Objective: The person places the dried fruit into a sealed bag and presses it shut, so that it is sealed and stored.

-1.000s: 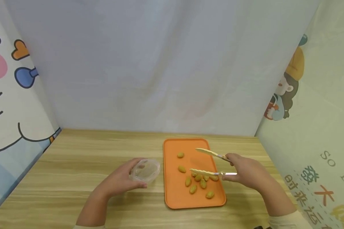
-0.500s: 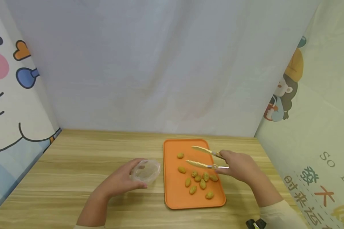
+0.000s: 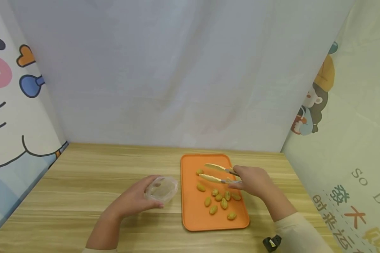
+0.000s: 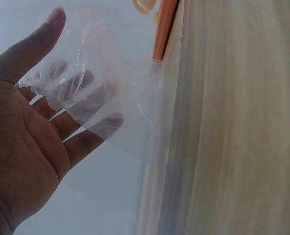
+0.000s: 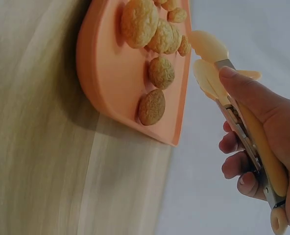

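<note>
My left hand [image 3: 131,199] curls its thumb and fingers round a clear thin plastic container [image 3: 162,189], which stands on the table left of an orange tray [image 3: 193,219]. In the left wrist view its rim [image 4: 79,73] looks crinkled, with fingers showing through it. My right hand [image 3: 254,180] grips tongs [image 3: 211,178] with pale scalloped tips and metal arms. The tips are spread apart above the tray's upper part, with nothing seen between them. Several wrinkled yellow-brown oval pieces [image 3: 224,203] lie on the tray; a single oval piece [image 3: 201,187] lies just below the tips.
The wood-grain table [image 3: 92,175] extends on both sides of the tray. A pale curtain [image 3: 139,88] hangs at the back, with printed cloths at left and right. A small black device [image 3: 271,243] is beside the right sleeve.
My right hand has moved left with the tongs, first a little away and then level, carrying their tips toward the tray's upper left. My left hand, the container and the oval pieces stay put.
</note>
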Available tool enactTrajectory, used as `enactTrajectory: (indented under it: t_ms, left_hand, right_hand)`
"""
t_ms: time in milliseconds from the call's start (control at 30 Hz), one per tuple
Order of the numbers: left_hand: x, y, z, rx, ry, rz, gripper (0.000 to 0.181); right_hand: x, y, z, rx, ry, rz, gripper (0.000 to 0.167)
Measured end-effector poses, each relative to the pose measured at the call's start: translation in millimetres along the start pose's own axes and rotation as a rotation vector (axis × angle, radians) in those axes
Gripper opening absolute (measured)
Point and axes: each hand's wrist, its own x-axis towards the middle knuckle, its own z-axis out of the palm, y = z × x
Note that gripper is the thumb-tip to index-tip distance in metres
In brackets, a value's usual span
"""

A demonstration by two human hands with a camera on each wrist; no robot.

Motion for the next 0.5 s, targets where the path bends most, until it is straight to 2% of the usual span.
enactTrajectory:
  t_ms: [500]
  left_hand:
    - [-0.1, -0.1, 1.0, 0.017, 0.0, 0.006, 0.078]
  right_hand:
    - [6.9, -14.0, 7.2, -0.053, 0.003, 0.025, 0.048]
